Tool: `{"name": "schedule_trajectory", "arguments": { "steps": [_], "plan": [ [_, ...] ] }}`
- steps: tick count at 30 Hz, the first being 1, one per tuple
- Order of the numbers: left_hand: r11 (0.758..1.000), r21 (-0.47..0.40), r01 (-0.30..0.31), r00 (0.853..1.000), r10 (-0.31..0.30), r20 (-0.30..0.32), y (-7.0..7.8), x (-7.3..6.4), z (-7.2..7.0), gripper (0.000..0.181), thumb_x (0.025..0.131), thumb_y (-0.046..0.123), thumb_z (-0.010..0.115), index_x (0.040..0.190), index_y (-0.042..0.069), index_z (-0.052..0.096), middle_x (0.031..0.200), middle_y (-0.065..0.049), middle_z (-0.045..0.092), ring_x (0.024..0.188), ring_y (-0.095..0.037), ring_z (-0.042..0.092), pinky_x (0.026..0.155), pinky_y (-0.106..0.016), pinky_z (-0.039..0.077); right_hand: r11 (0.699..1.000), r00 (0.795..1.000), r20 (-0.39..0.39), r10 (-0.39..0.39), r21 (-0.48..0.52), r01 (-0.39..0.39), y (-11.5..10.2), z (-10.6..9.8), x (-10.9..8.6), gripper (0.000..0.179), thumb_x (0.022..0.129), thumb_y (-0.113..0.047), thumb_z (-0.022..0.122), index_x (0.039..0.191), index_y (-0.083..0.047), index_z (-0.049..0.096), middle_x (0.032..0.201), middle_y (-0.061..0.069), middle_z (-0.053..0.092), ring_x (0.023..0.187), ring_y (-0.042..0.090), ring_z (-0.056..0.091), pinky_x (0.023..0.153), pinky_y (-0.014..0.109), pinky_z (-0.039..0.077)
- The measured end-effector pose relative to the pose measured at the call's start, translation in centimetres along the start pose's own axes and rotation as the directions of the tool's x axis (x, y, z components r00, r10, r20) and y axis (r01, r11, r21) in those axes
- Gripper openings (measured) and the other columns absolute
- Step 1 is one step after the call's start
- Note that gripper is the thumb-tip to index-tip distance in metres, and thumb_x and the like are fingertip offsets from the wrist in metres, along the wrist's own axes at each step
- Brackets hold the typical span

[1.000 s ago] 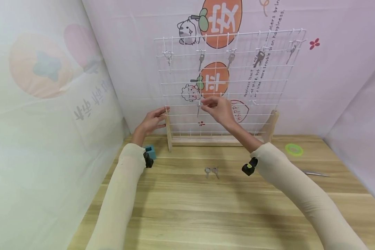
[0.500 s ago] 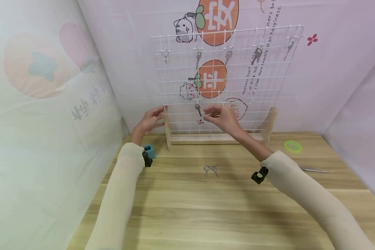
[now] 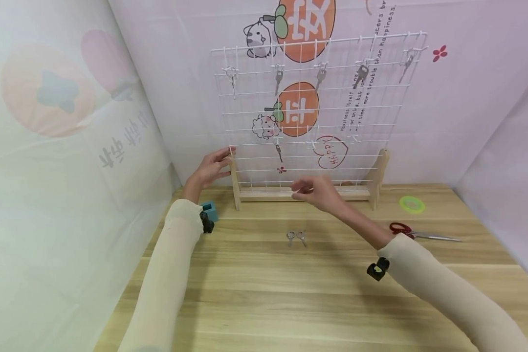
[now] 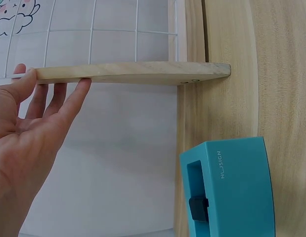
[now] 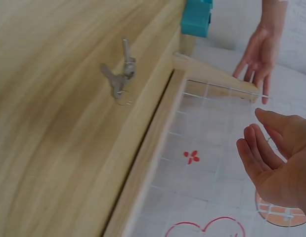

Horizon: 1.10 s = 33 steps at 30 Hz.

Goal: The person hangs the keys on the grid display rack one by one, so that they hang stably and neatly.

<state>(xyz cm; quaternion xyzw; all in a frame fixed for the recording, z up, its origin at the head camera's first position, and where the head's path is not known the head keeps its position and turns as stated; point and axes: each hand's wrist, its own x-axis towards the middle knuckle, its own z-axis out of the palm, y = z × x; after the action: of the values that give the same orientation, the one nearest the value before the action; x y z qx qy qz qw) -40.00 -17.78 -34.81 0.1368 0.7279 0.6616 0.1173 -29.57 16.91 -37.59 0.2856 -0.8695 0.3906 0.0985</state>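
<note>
A white wire grid rack [image 3: 309, 157] stands on wooden feet at the table's back. At its left wooden upright [image 4: 128, 73], my left hand [image 3: 212, 166] holds the upper end between thumb and fingers. Below the rack's middle, my right hand [image 3: 319, 193] hovers over the table with fingers loosely bent and nothing in them. One key [image 3: 279, 153] hangs from a lower hook, above and left of that hand. Several more keys, among them a dark one [image 3: 362, 76], hang along the upper row. Two keys with rings, a left one [image 3: 290, 236] and a right one [image 3: 301, 238], lie on the table.
Red-handled scissors [image 3: 422, 235] lie on the right, with a yellow-green ring [image 3: 412, 205] behind them. A teal block with a slot [image 4: 241, 187] stands beside the left upright. Bare hooks [image 3: 311, 144] sit along the lower row. Printed cloth walls enclose the table.
My right hand has let go of the key on the lower hook and come down towards the table. The scissors' red handles have come into sight. The left hand stays at the upright.
</note>
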Motion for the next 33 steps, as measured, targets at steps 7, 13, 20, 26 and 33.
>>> {"name": "schedule_trajectory", "arguments": {
  "steps": [7,13,20,26,33],
  "plan": [
    [1.0,0.007,0.005,1.0,-0.005,0.016,0.3,0.1,0.2,0.052,0.112,0.004,0.043,0.163,0.008,0.034,0.17,-0.011,0.027,0.156,-0.034,0.025,0.12,-0.063,0.03,0.998,0.995,0.087,0.044,-0.04,-0.041,2.3,2.0,-2.3,0.019,0.09,-0.004,0.081,0.109,-0.002,0.078,0.101,0.012,0.078,0.091,0.023,0.074,0.083,0.035,0.063],
    [1.0,-0.007,0.003,1.0,-0.003,0.014,0.1,0.3,0.1,0.051,0.112,0.005,0.043,0.162,0.008,0.036,0.169,-0.011,0.029,0.156,-0.033,0.025,0.12,-0.062,0.03,0.998,0.983,0.18,0.029,-0.052,-0.02,3.5,4.0,-3.5,0.019,0.089,0.0,0.081,0.108,0.001,0.077,0.101,0.015,0.078,0.093,0.027,0.074,0.087,0.045,0.062],
    [1.0,0.009,0.0,1.0,0.0,-0.016,-0.7,0.7,-0.1,0.05,0.112,0.007,0.045,0.161,0.012,0.039,0.168,-0.008,0.032,0.154,-0.027,0.03,0.119,-0.058,0.036,0.995,0.96,0.267,0.09,-0.075,-0.072,4.6,6.0,-4.7,0.018,0.091,-0.002,0.08,0.108,0.0,0.079,0.102,0.008,0.079,0.096,0.023,0.074,0.085,0.04,0.062],
    [1.0,0.017,-0.01,1.0,0.011,-0.025,-1.2,1.0,-0.3,0.048,0.112,0.009,0.046,0.16,0.015,0.043,0.167,-0.006,0.036,0.153,-0.025,0.033,0.117,-0.057,0.039,0.989,0.945,0.319,0.071,-0.147,-0.025,4.7,7.1,-5.1,0.016,0.09,-0.007,0.082,0.106,-0.006,0.082,0.1,0.005,0.079,0.083,0.011,0.066,0.075,0.027,0.058],
    [1.0,0.026,-0.016,1.0,0.017,-0.024,-1.2,0.9,-0.5,0.048,0.112,0.009,0.045,0.16,0.015,0.043,0.166,-0.006,0.036,0.153,-0.025,0.033,0.117,-0.057,0.039,0.977,0.949,0.316,0.009,-0.203,0.059,4.8,7.7,-5.1,0.011,0.089,-0.006,0.082,0.1,-0.006,0.083,0.1,0.007,0.076,0.084,0.014,0.066,0.071,0.024,0.056]
  ]
}}
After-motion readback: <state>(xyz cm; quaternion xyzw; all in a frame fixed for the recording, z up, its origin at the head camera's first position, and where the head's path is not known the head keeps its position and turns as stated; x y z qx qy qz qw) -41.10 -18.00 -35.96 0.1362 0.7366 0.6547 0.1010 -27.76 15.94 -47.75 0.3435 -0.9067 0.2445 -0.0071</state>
